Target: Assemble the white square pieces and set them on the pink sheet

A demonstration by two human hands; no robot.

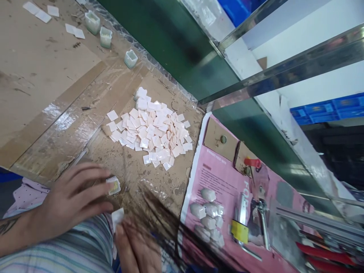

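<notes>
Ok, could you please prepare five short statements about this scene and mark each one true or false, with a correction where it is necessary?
1. A metal wrench lies on the pink sheet. True.
2. The heap of pale squares lies on the pink sheet too. False: the heap of pale squares lies on the brown work surface.
3. The right hand holds a flat white piece. True.
4. Nothing stands along the far edge of the brown work surface. False: three small cups stand there.
5. The left hand has its fingers at a small container with yellow contents. True.
</notes>
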